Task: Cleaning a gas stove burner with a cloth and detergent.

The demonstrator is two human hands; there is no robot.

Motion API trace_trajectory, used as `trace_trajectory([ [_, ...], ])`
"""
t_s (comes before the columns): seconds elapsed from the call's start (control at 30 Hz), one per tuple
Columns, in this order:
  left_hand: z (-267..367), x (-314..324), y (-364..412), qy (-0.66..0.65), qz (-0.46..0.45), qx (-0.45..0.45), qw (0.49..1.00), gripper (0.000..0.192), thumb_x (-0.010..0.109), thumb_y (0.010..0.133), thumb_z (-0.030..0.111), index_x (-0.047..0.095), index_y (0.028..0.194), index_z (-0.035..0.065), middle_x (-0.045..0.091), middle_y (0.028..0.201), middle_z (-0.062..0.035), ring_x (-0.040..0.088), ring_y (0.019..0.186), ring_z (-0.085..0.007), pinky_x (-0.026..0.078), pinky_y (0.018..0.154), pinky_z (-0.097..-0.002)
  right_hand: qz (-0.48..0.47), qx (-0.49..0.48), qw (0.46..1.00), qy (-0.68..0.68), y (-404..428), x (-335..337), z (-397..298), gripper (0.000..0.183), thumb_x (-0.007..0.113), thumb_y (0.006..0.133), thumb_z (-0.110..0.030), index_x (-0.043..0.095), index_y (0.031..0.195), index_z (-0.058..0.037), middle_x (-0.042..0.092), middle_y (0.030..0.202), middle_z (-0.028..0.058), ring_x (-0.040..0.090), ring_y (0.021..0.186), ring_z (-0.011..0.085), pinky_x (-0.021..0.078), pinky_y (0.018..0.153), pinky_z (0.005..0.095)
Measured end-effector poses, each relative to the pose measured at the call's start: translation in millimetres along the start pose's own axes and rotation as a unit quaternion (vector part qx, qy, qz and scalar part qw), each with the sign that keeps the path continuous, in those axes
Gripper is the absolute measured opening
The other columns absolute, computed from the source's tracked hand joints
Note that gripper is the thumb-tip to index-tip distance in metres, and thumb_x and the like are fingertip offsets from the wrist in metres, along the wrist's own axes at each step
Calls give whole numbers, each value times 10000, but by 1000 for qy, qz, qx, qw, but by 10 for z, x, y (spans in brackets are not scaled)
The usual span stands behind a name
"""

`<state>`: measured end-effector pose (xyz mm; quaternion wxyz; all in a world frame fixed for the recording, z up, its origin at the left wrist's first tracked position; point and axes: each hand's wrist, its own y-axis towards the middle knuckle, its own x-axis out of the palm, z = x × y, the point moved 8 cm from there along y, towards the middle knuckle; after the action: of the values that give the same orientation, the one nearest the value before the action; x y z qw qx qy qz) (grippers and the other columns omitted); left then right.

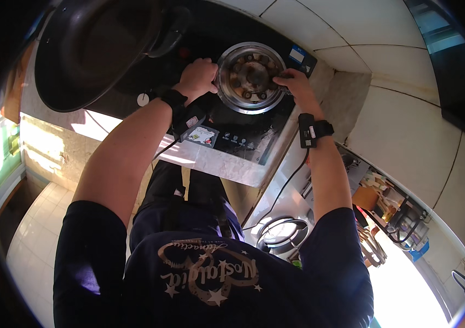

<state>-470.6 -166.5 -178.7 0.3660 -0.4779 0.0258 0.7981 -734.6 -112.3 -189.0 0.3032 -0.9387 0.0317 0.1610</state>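
Note:
Before me is a gas burner (256, 74) with a stained, rusty-brown centre. A shiny round steel drip pan (232, 102) surrounds it on the black glass cooktop (236, 123). My left hand (198, 78) grips the pan's left rim, fingers curled and thumb against the edge. At the opposite rim, my right hand (297, 85) pinches a small dark, rough-textured scrubber (285, 87). It looks like steel wool, but the fingers cover most of it. Both wrists wear black strapped devices with cables.
A large dark wok (93, 53) stands at the left of the cooktop, its handle (171, 35) towards the burner. A white control knob (143, 99) sits near the front. Tiled wall (396, 61) rises behind and right. Crowded kitchenware (380, 201) lines the right-hand counter, beside a round lid (281, 233).

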Motion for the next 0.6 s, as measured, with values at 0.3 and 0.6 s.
trace_trajectory([
  [0.3,-19,-22,-6,-21,7,-2,1000,331,858,539,173,606,738,92,587,876,-66,581,918,-287,498,761,-422,0,-29,999,-15,57,-18,5,229,735,744,-78,642,927,23,645,710,60,637,711,137,472,616,276],
  [0.6,-53,-33,-56,0,5,-5,1000,336,861,535,194,629,756,91,606,915,-83,596,942,-294,512,779,-428,41,-11,999,-28,-89,-61,-74,248,724,759,-115,634,964,-8,632,777,37,599,727,131,453,664,255],
])
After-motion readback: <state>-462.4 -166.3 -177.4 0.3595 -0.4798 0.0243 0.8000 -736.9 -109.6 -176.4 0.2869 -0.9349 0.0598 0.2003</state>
